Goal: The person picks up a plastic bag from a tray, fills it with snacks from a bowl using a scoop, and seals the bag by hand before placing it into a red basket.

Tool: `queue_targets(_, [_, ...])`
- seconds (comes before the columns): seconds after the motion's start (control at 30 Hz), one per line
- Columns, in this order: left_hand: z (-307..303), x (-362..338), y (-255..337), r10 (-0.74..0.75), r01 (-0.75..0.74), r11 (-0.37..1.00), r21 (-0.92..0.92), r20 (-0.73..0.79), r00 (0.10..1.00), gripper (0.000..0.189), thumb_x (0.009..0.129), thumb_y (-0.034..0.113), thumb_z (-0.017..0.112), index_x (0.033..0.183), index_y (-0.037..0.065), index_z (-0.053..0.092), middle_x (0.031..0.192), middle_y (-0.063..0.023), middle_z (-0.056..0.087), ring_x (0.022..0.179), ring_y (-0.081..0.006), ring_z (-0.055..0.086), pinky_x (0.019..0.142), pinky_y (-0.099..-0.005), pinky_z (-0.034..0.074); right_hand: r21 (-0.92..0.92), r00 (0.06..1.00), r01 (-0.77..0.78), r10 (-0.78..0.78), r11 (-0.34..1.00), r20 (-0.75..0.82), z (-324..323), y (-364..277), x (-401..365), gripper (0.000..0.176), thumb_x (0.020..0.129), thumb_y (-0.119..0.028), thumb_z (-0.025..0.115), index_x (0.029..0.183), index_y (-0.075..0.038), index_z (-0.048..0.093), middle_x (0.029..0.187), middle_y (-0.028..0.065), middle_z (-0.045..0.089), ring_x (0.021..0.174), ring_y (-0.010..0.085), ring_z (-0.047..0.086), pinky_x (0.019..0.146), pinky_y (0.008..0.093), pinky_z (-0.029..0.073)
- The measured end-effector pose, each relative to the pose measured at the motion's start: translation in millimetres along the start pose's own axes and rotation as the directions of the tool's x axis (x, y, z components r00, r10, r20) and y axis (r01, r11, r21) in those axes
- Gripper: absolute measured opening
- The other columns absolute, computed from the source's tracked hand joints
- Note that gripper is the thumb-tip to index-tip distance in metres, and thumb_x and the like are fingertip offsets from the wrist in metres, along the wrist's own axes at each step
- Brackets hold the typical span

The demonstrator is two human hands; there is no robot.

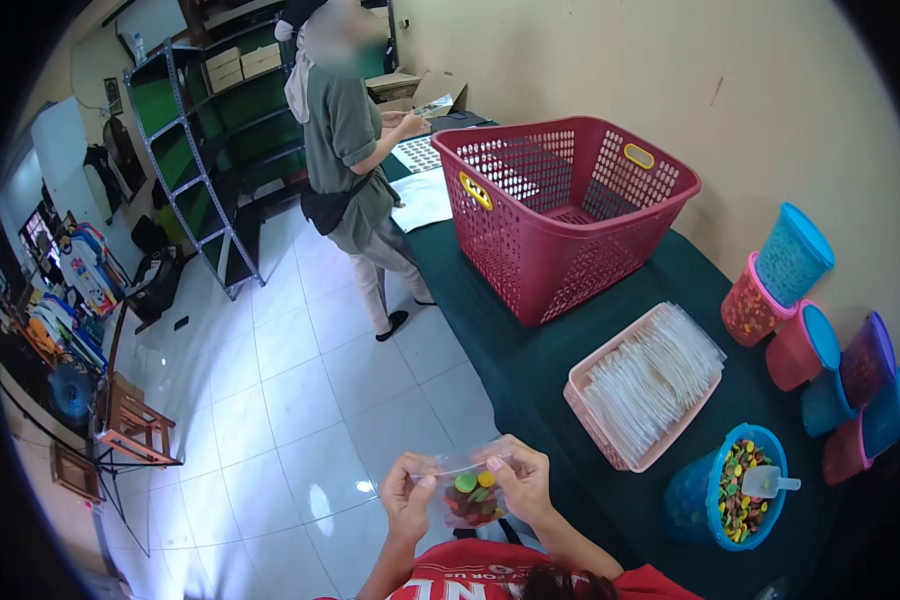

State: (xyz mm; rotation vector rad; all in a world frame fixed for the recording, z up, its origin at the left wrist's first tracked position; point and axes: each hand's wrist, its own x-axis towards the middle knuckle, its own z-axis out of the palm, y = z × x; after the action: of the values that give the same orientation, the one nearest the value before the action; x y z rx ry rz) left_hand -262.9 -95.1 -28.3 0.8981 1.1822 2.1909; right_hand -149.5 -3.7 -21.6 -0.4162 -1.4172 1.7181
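A small clear plastic bag point(473, 497) with several colourful round pieces inside hangs upright in front of the red shirt. My left hand point(408, 492) pinches its upper left edge between thumb and fingers. On the other side, my right hand point(522, 480) is closed on the upper right edge. To the right, on the dark green table, stands a blue tub point(682, 497) of similar colourful pieces with a clear scoop point(765, 482) on them. Beyond my right hand, a pink tray point(610, 448) holds a stack of flat plastic bags point(650, 385).
A large maroon basket point(570, 262) stands on the green table point(470, 330). Lidded containers point(795, 255) line the wall at right. Another person point(345, 140) stands at the table's far end, holding something small. Metal shelves point(195, 150) stand behind.
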Motion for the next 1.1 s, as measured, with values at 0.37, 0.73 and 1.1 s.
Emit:
queue_targets(0.37, [-2.0, 87.5, -19.3, -0.045, 0.026, 0.976, 0.217, 0.086, 0.995, 0.004, 0.076, 0.0, 0.062, 0.08, -0.002, 0.06, 0.08, -0.0088, 0.058, 0.07, -0.0112, 0.055, 0.058, -0.0211, 0.044, -0.105, 0.979, 0.117, -0.097, 0.987, 0.179, -3.8, 16.2, 94.9, 0.01, 0.077, -0.005, 0.06, 0.085, 0.001, 0.06, 0.082, 0.0087, 0.056, 0.075, 0.0156, 0.053, 0.071, 0.0278, 0.042])
queue_targets(0.73, [22.1, 170.8, -36.0, -0.117, 0.083, 0.97, 0.227, 0.139, 0.983, 0.002, 0.073, 0.0, 0.064, 0.075, 0.0, 0.063, 0.079, -0.0084, 0.06, 0.068, -0.0112, 0.055, 0.058, -0.0219, 0.044, -0.08, 0.978, 0.184, -0.175, 0.98, 0.111, -15.2, 5.9, 181.6, 0.006, 0.074, -0.003, 0.06, 0.078, 0.001, 0.059, 0.072, 0.0107, 0.056, 0.068, 0.0216, 0.053, 0.07, 0.031, 0.043])
queue_targets(1.1, [45.7, 234.2, -59.4, -0.03, -0.168, 0.885, 0.435, 0.412, 0.911, 0.005, 0.069, 0.0, 0.065, 0.073, 0.002, 0.063, 0.071, -0.0083, 0.061, 0.064, -0.0162, 0.055, 0.059, -0.027, 0.042, -0.497, 0.978, 0.203, -0.2, 0.844, 0.061, -54.8, 1.0, 209.4, 0.006, 0.069, -0.004, 0.066, 0.073, -0.007, 0.062, 0.067, 0.004, 0.054, 0.062, 0.0192, 0.049, 0.064, 0.0301, 0.035])
